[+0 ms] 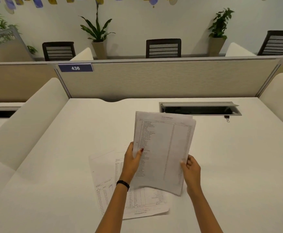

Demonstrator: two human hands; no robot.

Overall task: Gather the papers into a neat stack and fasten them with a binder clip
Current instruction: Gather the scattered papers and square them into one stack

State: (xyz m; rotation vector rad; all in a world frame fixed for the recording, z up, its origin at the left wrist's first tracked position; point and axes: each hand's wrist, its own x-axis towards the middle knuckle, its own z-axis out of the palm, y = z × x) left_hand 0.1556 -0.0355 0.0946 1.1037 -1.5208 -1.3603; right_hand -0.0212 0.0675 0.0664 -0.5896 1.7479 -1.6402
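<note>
Pinching the lower left edge of a lifted sheaf of papers (162, 152), the left hand (132, 161) is seen with its thumb on the printed face and fingers behind. The right edge is gripped likewise by the right hand (190, 166). The sheaf is held above the table (238, 165), long axis running away from the person, top leaning slightly right. More loose sheets (134, 199) lie flat beneath. A binder clip (227, 118) rests well apart, near the cable slot (199, 109).
</note>
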